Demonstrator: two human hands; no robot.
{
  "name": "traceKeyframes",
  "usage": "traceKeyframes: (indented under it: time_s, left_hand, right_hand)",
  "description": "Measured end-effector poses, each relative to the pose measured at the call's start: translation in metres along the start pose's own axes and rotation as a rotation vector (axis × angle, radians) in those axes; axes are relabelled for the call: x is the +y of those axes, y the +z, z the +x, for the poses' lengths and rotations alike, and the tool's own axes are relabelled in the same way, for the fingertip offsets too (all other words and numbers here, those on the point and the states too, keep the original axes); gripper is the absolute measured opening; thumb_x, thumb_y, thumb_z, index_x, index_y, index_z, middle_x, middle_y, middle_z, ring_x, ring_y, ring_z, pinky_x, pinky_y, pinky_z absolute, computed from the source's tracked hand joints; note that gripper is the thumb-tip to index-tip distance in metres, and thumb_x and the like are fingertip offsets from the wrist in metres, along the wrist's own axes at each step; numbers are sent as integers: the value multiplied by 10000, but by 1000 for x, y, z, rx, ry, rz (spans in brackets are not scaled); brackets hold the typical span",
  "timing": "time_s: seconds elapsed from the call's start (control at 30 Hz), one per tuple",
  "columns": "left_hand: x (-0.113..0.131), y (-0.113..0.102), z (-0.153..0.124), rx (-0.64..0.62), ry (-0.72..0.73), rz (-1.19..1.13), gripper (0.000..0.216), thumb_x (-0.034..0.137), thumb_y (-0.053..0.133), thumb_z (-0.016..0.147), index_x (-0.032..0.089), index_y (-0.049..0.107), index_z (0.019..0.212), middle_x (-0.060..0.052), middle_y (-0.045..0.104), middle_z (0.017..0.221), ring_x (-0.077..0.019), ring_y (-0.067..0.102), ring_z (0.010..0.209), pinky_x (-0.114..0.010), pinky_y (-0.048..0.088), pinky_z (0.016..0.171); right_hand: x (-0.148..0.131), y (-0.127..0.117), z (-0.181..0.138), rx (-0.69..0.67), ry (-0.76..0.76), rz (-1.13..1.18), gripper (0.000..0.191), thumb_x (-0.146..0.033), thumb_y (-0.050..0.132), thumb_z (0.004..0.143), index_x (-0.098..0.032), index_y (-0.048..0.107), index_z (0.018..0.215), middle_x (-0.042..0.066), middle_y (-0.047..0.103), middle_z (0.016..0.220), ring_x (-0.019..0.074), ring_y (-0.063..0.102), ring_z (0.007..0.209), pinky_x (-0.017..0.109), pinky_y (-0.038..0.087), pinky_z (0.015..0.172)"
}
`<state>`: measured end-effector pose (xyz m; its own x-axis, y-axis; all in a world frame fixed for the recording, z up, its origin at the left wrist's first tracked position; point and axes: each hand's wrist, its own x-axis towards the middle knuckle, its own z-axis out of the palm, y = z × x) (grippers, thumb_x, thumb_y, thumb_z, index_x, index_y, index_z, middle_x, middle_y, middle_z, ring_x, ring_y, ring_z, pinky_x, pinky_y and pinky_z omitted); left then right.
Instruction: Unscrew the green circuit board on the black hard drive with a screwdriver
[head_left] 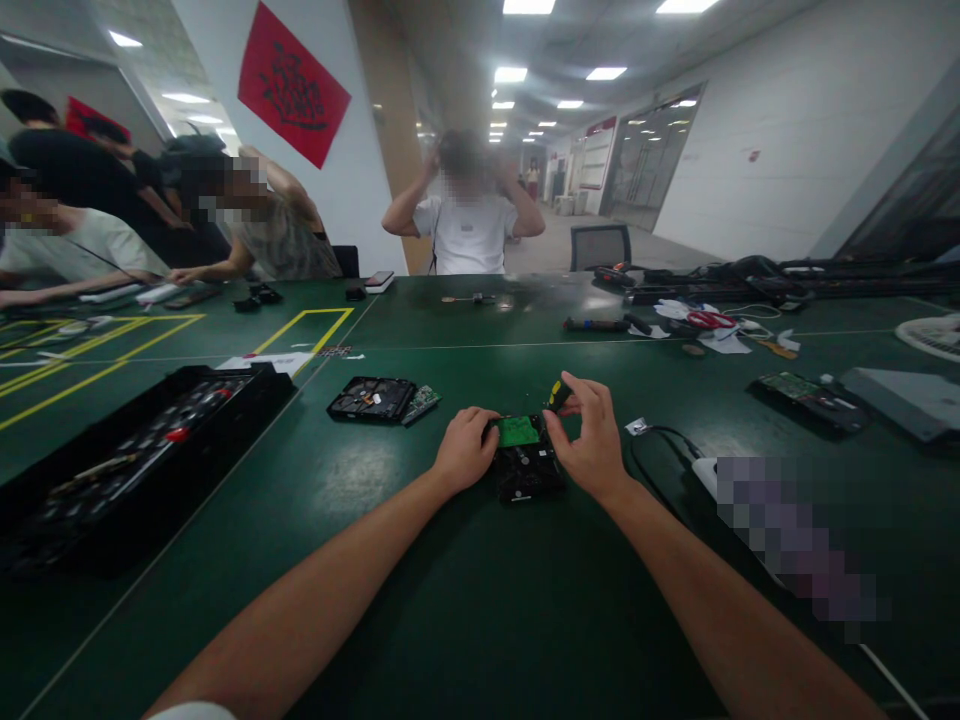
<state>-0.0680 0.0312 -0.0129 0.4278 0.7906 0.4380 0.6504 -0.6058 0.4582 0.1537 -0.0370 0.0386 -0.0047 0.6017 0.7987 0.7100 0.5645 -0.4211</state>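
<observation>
In front of me on the table lies a black hard drive (529, 475) with a green circuit board (519, 431) at its far end. My left hand (466, 448) grips the drive's left side, fingers curled by the board's edge. A short screwdriver with a yellow and black handle (557, 394) is pinched in my right hand (591, 432), tilted over the board's right corner. Its tip is too small to make out. Left of my hands sit another opened drive (373, 399) and a loose circuit board (421, 403) leaning by it.
A long black tray of parts (266, 385) stands at the left. On the right are a power strip (705, 472) with a cable, another drive with a board (810, 402) and a grey box (900, 402). Red scissors (711, 320) lie farther back. A person in white (469, 235) sits opposite.
</observation>
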Motion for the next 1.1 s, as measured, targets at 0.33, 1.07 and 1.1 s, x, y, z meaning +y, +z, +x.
traceKeyframes:
  time_s: [0.33, 1.07, 1.1]
  left_hand:
    - [-4, 3, 0, -9, -13, -1, 254, 220, 547, 975, 204, 690, 1184, -100, 693, 1148, -271, 621, 1126, -446, 492, 1036]
    - [-3, 4, 0, 3, -37, 5, 312, 238, 548, 981, 170, 632, 1274, -122, 682, 1230, -286, 609, 1185, -464, 483, 1067]
    - [-3, 4, 0, 3, -38, 3, 314, 238, 547, 983, 170, 629, 1278, -122, 681, 1234, -286, 608, 1189, -464, 484, 1067]
  right_hand:
    - [0, 0, 0, 19, -33, -6, 613, -203, 662, 933, -317, 426, 1488, 106, 469, 1261, 220, 594, 976, 432, 643, 808]
    - [-2, 2, -2, 4, 23, 14, 647, -184, 587, 959, -304, 364, 1555, 141, 443, 1375, 238, 637, 1021, 489, 648, 879]
    - [-1, 2, -2, 1, 28, 19, 654, -183, 582, 960, -303, 355, 1562, 144, 440, 1387, 241, 641, 1027, 500, 645, 889]
